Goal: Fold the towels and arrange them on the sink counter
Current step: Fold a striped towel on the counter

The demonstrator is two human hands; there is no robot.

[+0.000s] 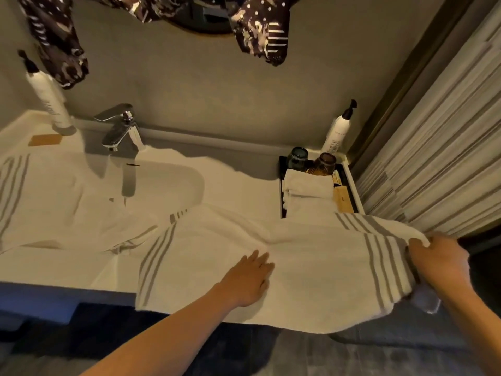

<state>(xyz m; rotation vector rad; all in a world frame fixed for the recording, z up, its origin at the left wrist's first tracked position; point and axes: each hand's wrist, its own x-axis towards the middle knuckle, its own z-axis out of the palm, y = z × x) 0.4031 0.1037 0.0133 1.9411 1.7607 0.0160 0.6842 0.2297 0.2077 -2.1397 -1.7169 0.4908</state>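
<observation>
A white towel with grey stripes (311, 267) lies spread over the right part of the white sink counter (230, 185), its front edge hanging over the counter's edge. My left hand (246, 280) rests flat on the towel's middle with straight fingers. My right hand (439, 264) grips the towel's striped right end and lifts it slightly. A second striped white towel (54, 202) lies crumpled over the sink basin at the left. Small folded white towels (309, 188) sit in a black tray (349, 185) at the back right.
A chrome faucet (122, 128) stands behind the basin. White pump bottles stand at the back left (51, 101) and back right (339, 131). Two dark glass cups (311, 161) sit in the tray. A striped wall (433, 147) closes off the right side.
</observation>
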